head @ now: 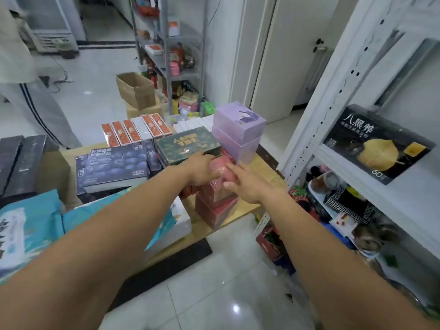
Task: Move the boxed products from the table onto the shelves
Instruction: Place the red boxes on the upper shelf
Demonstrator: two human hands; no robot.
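- The pink box stack (215, 201) is crowded from behind: the green box (188, 145) sits close against its far-left side, and the taller purple boxes (238, 129) stand just beyond it.
- A strip of bare desk (262, 171) to the right of the stack leaves room for the right hand (247, 184).
- The left hand (202, 170) has only the narrow space beside the green box.
- An open gap lies between the desk edge and the white shelf upright (333, 103).
- A black box (376, 144) fills the near shelf board; bare board shows beside it.
- The lower shelf (345, 203) is packed with clutter.
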